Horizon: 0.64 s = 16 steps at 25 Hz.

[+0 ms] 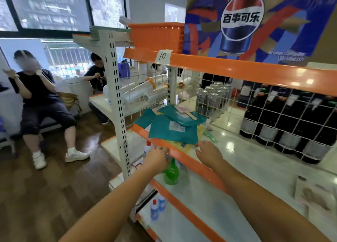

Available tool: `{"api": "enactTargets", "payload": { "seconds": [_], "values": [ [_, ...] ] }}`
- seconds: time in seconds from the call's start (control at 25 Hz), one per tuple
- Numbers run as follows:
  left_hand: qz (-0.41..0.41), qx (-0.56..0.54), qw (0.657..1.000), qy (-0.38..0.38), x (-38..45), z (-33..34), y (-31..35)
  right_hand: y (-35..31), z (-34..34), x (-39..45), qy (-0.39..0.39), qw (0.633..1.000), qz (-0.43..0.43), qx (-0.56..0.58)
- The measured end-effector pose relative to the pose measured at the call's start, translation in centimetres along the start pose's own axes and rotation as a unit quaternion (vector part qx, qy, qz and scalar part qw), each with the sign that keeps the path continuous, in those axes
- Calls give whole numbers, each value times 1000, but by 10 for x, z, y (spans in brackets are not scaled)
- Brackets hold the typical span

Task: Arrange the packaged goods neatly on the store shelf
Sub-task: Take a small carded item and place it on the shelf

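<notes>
Teal packages [173, 130]: flat pouches lying in a loose, overlapping heap at the left end of the middle shelf [255, 161], one corner hanging over the orange front rail [182, 156]; their long axes run at differing angles, roughly from the front rail toward the wire back, none square to the edge.
Package labels: a white printed sticker on the front pouch and a pale panel on the upper one; the print is too small to read.
Yellow packet [186, 145]: flat under the teal heap, its edge showing at the rail.
Left hand [157, 155]: at the rail just below the heap, fingers bent over the rail's front edge; whether they clasp it I cannot tell.
Right hand [208, 153]: on the shelf just right of the heap, fingers loosely extended toward the yellow packet, holding nothing.
Paper tag [162, 56]: taped to the upper orange rail, handwritten "10".
Pepsi carton [255, 22]: on the top shelf, logo with Chinese characters "百事可乐".
Orange basket [156, 37]: beside the carton, on its left.
Cans [213, 99] and dark bottles [291, 128]: upright behind the wire grid.
Green spray bottle [171, 174]: upright on the shelf below.
</notes>
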<state>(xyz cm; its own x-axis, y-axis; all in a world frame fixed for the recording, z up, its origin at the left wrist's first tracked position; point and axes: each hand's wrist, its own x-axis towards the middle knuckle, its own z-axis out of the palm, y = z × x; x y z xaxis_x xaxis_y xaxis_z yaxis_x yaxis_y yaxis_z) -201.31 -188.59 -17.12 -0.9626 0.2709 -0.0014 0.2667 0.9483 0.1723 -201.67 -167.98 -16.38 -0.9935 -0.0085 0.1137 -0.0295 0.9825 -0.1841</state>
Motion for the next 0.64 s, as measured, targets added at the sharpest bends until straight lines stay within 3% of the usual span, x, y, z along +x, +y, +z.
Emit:
{"api": "enactTargets", "payload": {
  "seconds": [0.44, 0.64],
  "values": [
    [10, -14, 999, 34, 110, -20, -2, 14, 3, 119, -7, 1000, 2, -24],
    [39, -15, 999, 24, 167, -36, -21, 11, 0, 172, 19, 998, 54, 20]
  ]
}}
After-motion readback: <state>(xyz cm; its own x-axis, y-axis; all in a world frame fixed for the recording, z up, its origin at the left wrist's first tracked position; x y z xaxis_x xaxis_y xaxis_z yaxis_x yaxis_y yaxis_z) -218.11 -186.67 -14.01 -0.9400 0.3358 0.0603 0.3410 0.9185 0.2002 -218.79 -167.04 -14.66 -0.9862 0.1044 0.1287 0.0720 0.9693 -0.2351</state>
